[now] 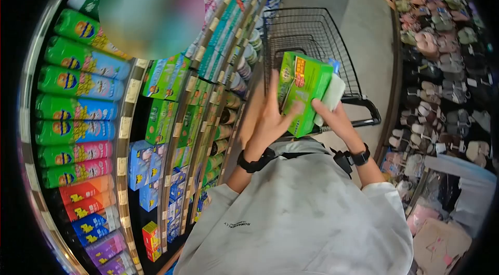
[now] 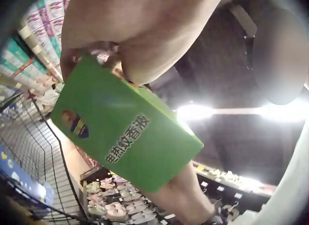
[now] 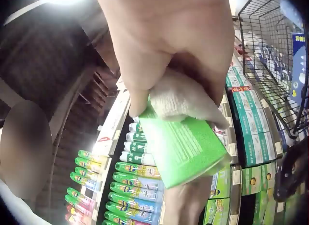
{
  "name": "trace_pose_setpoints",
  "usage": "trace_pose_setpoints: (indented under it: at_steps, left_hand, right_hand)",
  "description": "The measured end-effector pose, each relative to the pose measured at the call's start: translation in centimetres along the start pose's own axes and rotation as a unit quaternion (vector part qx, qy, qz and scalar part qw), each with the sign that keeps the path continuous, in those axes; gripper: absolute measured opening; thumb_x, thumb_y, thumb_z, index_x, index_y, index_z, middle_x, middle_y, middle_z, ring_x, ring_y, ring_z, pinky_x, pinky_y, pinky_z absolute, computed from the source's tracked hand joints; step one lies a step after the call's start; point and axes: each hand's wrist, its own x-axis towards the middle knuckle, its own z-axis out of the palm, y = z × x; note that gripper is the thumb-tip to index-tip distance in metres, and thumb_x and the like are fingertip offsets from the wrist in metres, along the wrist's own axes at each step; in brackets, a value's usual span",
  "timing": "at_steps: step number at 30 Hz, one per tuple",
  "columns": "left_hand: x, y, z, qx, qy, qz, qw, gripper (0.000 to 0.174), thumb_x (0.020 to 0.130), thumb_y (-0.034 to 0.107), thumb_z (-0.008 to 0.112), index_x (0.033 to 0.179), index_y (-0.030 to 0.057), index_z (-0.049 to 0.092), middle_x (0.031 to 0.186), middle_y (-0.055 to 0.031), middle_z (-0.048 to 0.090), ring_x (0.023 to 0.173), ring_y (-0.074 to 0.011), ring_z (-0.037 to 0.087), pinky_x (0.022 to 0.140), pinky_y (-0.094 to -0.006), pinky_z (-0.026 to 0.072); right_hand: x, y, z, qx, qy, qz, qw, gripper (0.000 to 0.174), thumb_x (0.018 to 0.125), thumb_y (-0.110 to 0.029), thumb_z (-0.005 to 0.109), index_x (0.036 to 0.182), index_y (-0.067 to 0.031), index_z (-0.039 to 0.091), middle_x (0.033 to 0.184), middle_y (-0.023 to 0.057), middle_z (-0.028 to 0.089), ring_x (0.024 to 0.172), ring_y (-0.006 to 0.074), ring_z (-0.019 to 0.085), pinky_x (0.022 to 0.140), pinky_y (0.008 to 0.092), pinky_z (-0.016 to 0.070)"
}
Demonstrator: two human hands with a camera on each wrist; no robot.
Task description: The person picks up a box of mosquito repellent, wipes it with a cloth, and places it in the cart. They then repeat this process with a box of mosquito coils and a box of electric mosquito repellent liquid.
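A green box (image 1: 312, 85) with printed panels is held up in front of the body, above the cart's handle end. The left hand (image 1: 270, 119) grips its left side, thumb across the front; in the left wrist view, that hand (image 2: 145, 22) covers one end of the box (image 2: 120, 123). On the other side the right hand (image 1: 338, 119) pinches the box with its thumb and holds a white item (image 1: 333, 93) against it. From the right wrist, the white item (image 3: 178, 97) looks like textured cloth, between the right hand (image 3: 178, 31) and the box (image 3: 188, 147). Some fingertips are hidden.
A black wire cart (image 1: 338, 36) stands just ahead, with a blue package (image 2: 24, 181) inside. Shelves of green spray cans (image 1: 78, 88) and boxes (image 1: 166, 77) line the left. Slippers (image 1: 442, 62) hang on the right. Grey floor (image 1: 374, 25) runs beside the cart.
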Motion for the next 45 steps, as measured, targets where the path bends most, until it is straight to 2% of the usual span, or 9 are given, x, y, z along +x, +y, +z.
trace_pose_setpoints:
  at_steps: [5,7,9,14,22,26,37,42,45]
  left_hand:
    - [0.6,2.0,0.5,-0.006,-0.015,-0.052,0.999,0.115,0.080,0.034,0.084,0.158,-0.0049,0.008,0.156,-0.0278,0.030,0.147,-0.0352,0.031,0.119,-0.0428,0.0286]
    - [0.4,1.6,-0.1,-0.037,0.012,-0.044,0.998,0.111,0.080,0.032,0.084,0.158,-0.0030,0.014,0.156,-0.0234,0.033,0.147,-0.0304,0.031,0.119,-0.0402,0.0282]
    - [0.5,1.3,-1.2,-0.311,-0.161,-0.144,0.925,0.122,0.076,0.036,0.086,0.159,-0.0026,0.005,0.157,-0.0246,0.029,0.145,-0.0359,0.033,0.118,-0.0443,0.0319]
    - [-0.3,0.6,-1.5,-0.262,-0.107,-0.151,0.947,0.103,0.078,0.036,0.086,0.155,0.0003,0.029,0.146,-0.0170,0.042,0.138,-0.0251,0.042,0.108,-0.0365,0.0439]
    - [0.1,0.8,0.0,-0.197,0.006,-0.088,0.976,0.102,0.078,0.031,0.088,0.150,-0.0014,0.023,0.141,-0.0166,0.048,0.132,-0.0234,0.048,0.108,-0.0369,0.0420]
    - [1.0,1.2,0.0,-0.308,0.141,-0.146,0.930,0.051,0.089,0.008,0.077,0.130,-0.0028,0.048,0.118,-0.0114,0.063,0.105,-0.0166,0.064,0.089,-0.0290,0.0534]
    - [-0.6,1.1,-2.9,-0.436,0.072,-0.273,0.854,0.053,0.102,0.035,0.063,0.141,0.0017,0.049,0.128,-0.0061,0.062,0.111,-0.0133,0.060,0.095,-0.0288,0.0481]
    - [0.2,-1.0,-1.7,-0.093,0.055,-0.198,0.974,0.065,0.100,0.029,0.065,0.149,-0.0029,0.037,0.123,-0.0100,0.064,0.109,-0.0128,0.061,0.094,-0.0286,0.0484]
    - [0.5,-0.6,-0.8,-0.142,0.136,-0.217,0.956,0.081,0.100,0.028,0.066,0.158,-0.0025,0.018,0.122,-0.0126,0.061,0.121,-0.0159,0.053,0.103,-0.0320,0.0417]
  right_hand:
    - [0.6,1.4,0.6,0.210,-0.005,0.038,0.977,0.088,0.099,-0.074,0.020,0.159,-0.0109,0.022,0.158,0.0112,0.037,0.144,0.0294,0.039,0.117,0.0483,0.0346]
    - [1.2,1.4,0.1,0.266,-0.014,0.011,0.964,0.082,0.103,-0.068,0.025,0.159,-0.0079,0.019,0.159,0.0112,0.035,0.146,0.0260,0.035,0.118,0.0420,0.0316]
    - [2.0,0.8,-0.1,0.234,-0.033,0.002,0.972,0.080,0.104,-0.064,0.030,0.159,-0.0069,0.020,0.158,0.0113,0.036,0.145,0.0244,0.035,0.117,0.0400,0.0322]
    - [2.1,0.8,0.2,0.189,0.031,0.010,0.981,0.065,0.108,-0.041,0.045,0.158,-0.0055,0.025,0.150,0.0102,0.045,0.137,0.0202,0.044,0.111,0.0343,0.0384]
    - [2.4,0.1,1.6,0.001,0.041,-0.087,0.995,0.062,0.103,-0.018,0.059,0.153,0.0021,0.030,0.144,0.0136,0.050,0.129,0.0180,0.050,0.108,0.0324,0.0404]
    - [1.3,-0.6,3.0,-0.043,-0.013,-0.079,0.996,0.059,0.102,-0.019,0.059,0.151,0.0025,0.033,0.142,0.0135,0.052,0.129,0.0179,0.049,0.109,0.0325,0.0388]
    - [0.0,2.2,-0.4,0.141,-0.091,0.170,0.971,0.055,0.105,-0.027,0.057,0.150,0.0000,0.039,0.136,0.0054,0.057,0.120,0.0115,0.054,0.105,0.0293,0.0417]
    - [0.0,2.1,1.3,0.095,-0.057,0.096,0.989,0.050,0.105,-0.027,0.057,0.146,-0.0006,0.045,0.133,0.0035,0.059,0.117,0.0110,0.055,0.102,0.0293,0.0439]
    - [0.1,1.3,2.7,0.056,-0.069,0.083,0.993,0.044,0.106,-0.022,0.056,0.143,0.0001,0.047,0.131,0.0041,0.060,0.115,0.0107,0.055,0.098,0.0280,0.0457]
